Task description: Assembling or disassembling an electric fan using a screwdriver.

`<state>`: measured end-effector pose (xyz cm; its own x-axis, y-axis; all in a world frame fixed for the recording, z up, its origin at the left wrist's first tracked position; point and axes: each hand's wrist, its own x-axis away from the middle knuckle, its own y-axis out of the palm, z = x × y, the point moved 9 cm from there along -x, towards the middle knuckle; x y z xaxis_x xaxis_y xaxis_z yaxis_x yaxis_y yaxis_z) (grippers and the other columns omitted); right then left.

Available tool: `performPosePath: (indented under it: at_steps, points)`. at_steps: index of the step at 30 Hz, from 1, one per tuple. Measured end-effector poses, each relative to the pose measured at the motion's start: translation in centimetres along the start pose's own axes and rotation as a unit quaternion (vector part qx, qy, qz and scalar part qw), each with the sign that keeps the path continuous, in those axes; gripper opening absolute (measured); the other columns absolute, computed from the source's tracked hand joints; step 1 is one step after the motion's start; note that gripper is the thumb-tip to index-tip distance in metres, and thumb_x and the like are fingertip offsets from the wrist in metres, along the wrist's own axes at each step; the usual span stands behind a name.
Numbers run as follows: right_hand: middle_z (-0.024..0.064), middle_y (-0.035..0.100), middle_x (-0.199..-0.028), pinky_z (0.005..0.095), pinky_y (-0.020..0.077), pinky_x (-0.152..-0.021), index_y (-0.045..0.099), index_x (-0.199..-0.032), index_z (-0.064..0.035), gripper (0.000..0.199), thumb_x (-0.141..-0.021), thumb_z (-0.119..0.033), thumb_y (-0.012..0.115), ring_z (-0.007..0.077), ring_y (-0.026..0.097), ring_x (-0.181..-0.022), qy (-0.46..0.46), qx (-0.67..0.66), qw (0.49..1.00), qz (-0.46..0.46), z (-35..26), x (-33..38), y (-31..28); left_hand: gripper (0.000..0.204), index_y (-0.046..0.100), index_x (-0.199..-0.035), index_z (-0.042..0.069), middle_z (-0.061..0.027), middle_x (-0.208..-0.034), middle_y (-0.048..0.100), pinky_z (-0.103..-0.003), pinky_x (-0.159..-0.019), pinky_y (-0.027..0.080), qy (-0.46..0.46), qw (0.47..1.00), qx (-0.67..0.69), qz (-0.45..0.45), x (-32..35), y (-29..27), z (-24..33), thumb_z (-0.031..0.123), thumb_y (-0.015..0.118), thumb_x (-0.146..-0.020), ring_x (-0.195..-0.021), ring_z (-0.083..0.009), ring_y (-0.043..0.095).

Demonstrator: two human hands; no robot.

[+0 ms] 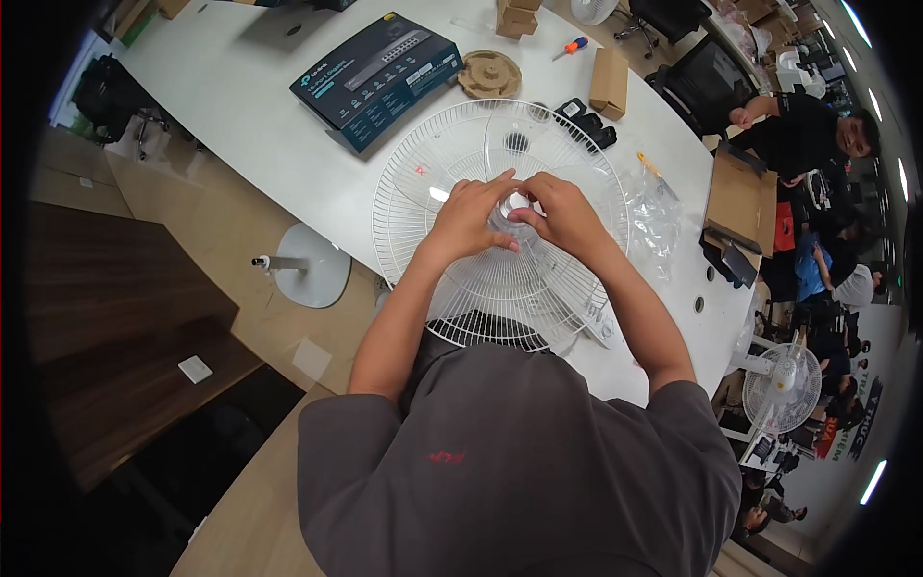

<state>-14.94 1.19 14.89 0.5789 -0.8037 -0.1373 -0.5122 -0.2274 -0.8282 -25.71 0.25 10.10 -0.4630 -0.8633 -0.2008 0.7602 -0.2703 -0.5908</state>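
Note:
A white wire fan grille (394,207) lies face-up in front of me at the table's near edge. Clear fan blades (492,144) sit within it. At its middle is a pale round hub cap (515,204), partly covered by my fingers. My left hand (467,217) curves round the cap's left side, thumb and forefinger apart on either side of it. From the right, my right hand (565,219) pinches the cap, its thumb across the near side. Whether the cap is threaded on or loose cannot be seen.
On the white table (231,87) are a dark blue box (377,82), a moulded cardboard piece (490,74), a screwdriver (571,48), a small carton (609,84), black parts (586,123) and clear plastic bags (654,216). A round fan base (312,267) stands on the floor at left.

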Motion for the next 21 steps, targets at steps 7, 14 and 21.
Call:
performPosePath:
  at_steps: [7, 14, 21]
  points:
    - [0.0143, 0.066, -0.092, 0.0422, 0.0515, -0.063, 0.062, -0.092, -0.0024, 0.053, -0.071, -0.046, 0.083, 0.0339, 0.065, -0.072, 0.073, 0.127, 0.988, -0.041, 0.7, 0.2, -0.2, 0.095, 0.056, -0.135, 0.012, -0.0098, -0.15, 0.049, -0.043, -0.109, 0.036, 0.003, 1.0, 0.002, 0.005, 0.2, 0.2, -0.4, 0.04, 0.091, -0.052, -0.122, -0.0332, 0.056]
    - [0.0099, 0.063, -0.097, 0.0413, 0.0528, -0.073, 0.067, -0.112, -0.0074, 0.036, -0.078, -0.015, 0.077, 0.0327, 0.065, -0.086, -0.017, -0.04, 0.999, 0.032, -0.8, 1.0, -1.4, 0.093, 0.058, -0.135, 0.013, -0.0111, -0.15, 0.05, -0.045, -0.107, 0.037, -0.004, 1.0, 0.011, -0.009, 0.0, 0.4, -0.4, 0.035, 0.092, -0.051, -0.122, -0.0317, 0.057]
    - [0.0124, 0.065, -0.091, 0.0413, 0.0531, -0.069, 0.066, -0.102, -0.0031, 0.04, -0.076, -0.029, 0.08, 0.0332, 0.066, -0.083, 0.011, 0.053, 0.998, 0.029, -0.5, 0.7, 0.2, 0.095, 0.056, -0.136, 0.013, -0.0135, -0.149, 0.05, -0.046, -0.104, 0.039, -0.013, 1.0, -0.017, -0.019, 0.4, 0.2, -0.3, 0.035, 0.092, -0.052, -0.12, -0.0299, 0.059]
